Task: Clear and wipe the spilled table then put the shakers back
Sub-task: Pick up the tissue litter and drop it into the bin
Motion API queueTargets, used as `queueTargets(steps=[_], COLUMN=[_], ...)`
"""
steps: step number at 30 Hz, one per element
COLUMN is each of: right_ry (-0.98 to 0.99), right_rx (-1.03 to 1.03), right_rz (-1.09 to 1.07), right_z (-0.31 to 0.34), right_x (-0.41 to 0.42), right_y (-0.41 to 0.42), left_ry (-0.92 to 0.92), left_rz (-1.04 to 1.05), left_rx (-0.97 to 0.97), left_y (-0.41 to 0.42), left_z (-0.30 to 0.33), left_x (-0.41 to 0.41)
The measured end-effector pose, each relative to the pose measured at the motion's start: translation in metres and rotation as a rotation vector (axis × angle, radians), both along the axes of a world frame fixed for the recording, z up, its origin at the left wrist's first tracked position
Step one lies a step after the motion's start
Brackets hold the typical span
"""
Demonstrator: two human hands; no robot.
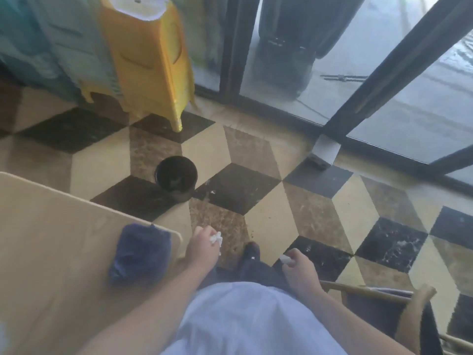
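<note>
Both fists are closed on crumpled white tissue: left hand, right hand. The round black bin sits well ahead on the floor, so a toss could miss. The blue cloth overhangs the pale wooden table corner and an elbow could knock it off. 0 shakers in view.

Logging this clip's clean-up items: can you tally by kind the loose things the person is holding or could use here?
White crumpled tissue pieces: 2, one in the left hand, one in the right hand
Blue cloth on the table corner: 1
Black bin on the floor: 1
Total: 4
</note>
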State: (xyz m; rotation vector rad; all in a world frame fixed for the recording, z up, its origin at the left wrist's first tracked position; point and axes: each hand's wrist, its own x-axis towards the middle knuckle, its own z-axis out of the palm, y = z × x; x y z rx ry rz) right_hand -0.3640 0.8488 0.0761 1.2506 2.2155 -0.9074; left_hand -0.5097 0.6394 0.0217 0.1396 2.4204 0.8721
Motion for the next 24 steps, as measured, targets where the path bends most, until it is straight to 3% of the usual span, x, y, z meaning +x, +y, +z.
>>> queueTargets(steps=[9,13,18,24], right_ry=[-0.022,-0.089,-0.187,-0.236], right_rx=[0.055,0.015,0.016,-0.013], right_rz=[0.515,0.718,0.97,1.231], right_z=[-0.016,-0.035,-0.054,-0.094], right_x=[-0.143,-0.219,-0.34,-0.46], right_y=[0.023,0.05,0.106,0.138], left_ry=[-0.016,-0.032,-0.152,-0.281], left_rz=[0.217,0.43,0.656,0.725], left_rx=[-0.103,-0.114,-0.164,-0.187], left_y=[-0.002,0.011,0.043,0.092], left_z=[-0.016,-0.027,-0.035,-0.06], left_x=[-0.056,-0.101,-0.152,-0.201])
